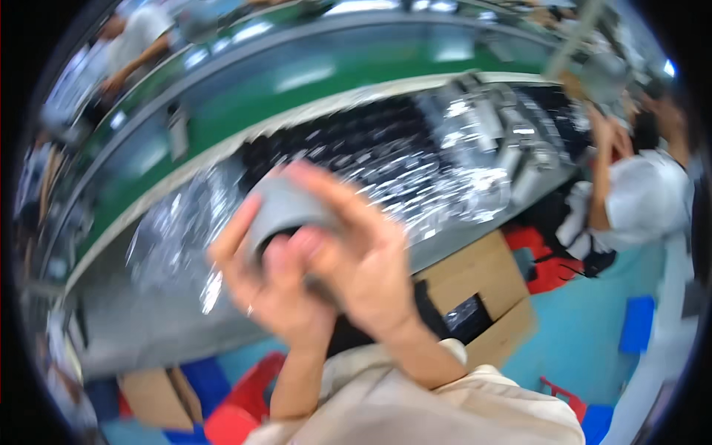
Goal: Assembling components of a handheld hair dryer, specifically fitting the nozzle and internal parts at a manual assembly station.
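While both clasp it, grey part [285, 208] tops left hand [271, 285], right hand [363, 259].

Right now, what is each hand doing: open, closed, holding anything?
Left hand: closed on the lower part of a grey sleeve-like piece.
Right hand: closed over the same grey piece, fingers wrapped on top; blurred.

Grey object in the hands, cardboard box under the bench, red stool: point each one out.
grey object [285, 206], head view, on its curved grey top above the fingers.
cardboard box [486, 276], head view, on its brown top face.
red stool [245, 404], head view, on its seat by the left forearm.
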Demonstrator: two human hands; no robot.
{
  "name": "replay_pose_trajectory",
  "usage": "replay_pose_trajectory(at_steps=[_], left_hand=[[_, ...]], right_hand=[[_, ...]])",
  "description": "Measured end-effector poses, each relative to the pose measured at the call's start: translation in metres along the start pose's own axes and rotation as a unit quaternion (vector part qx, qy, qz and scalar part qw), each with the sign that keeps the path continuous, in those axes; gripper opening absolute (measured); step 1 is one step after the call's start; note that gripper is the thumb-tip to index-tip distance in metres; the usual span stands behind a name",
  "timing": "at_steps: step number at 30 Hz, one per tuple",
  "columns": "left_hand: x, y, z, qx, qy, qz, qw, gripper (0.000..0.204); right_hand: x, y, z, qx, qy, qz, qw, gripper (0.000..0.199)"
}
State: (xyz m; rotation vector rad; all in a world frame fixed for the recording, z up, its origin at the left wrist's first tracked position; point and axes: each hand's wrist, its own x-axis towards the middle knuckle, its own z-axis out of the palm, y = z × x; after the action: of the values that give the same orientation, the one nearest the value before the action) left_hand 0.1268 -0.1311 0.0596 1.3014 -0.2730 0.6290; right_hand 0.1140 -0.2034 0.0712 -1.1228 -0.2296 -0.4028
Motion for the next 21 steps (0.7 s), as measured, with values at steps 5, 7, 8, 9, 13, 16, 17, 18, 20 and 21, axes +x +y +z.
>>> replay_pose_trajectory(at_steps=[5,7,8,9,13,16,17,18,20,21], left_hand=[[-0.003,-0.01,0.008,-0.235,-0.033,-0.131,0.962,0.04],[-0.002,-0.005,0.006,-0.254,-0.035,-0.154,0.954,0.039],[-0.003,-0.001,0.006,-0.279,-0.048,-0.169,0.944,0.041],[-0.004,0.002,0.006,-0.305,-0.061,-0.183,0.933,0.043],[-0.004,0.004,-0.005,-0.269,-0.193,-0.211,0.92,0.056],[-0.001,0.009,-0.014,-0.118,-0.278,-0.206,0.931,0.053],[-0.002,0.014,-0.011,-0.073,-0.278,-0.172,0.942,0.052],[-0.003,0.016,-0.01,-0.036,-0.288,-0.157,0.944,0.051],[0.0,0.019,0.001,-0.021,-0.323,-0.201,0.925,0.053],[0.009,0.018,0.006,0.028,-0.371,-0.169,0.913,0.056]], right_hand=[[-0.001,0.006,-0.014,-0.079,-0.017,-0.054,0.995,0.063],[-0.005,0.001,-0.012,-0.134,-0.013,-0.069,0.989,0.063],[-0.006,-0.003,-0.014,-0.172,-0.012,-0.083,0.982,0.062],[-0.008,-0.006,-0.015,-0.163,-0.012,-0.081,0.983,0.062],[-0.015,-0.02,-0.036,-0.228,-0.024,-0.084,0.97,0.062],[-0.022,-0.034,-0.053,-0.244,-0.042,-0.061,0.967,0.062],[-0.024,-0.038,-0.06,-0.237,-0.048,-0.067,0.968,0.063],[-0.027,-0.04,-0.065,-0.232,-0.051,-0.071,0.969,0.063],[-0.031,-0.041,-0.077,-0.249,-0.011,-0.119,0.961,0.064],[-0.032,-0.045,-0.085,-0.254,-0.013,-0.112,0.961,0.068]])
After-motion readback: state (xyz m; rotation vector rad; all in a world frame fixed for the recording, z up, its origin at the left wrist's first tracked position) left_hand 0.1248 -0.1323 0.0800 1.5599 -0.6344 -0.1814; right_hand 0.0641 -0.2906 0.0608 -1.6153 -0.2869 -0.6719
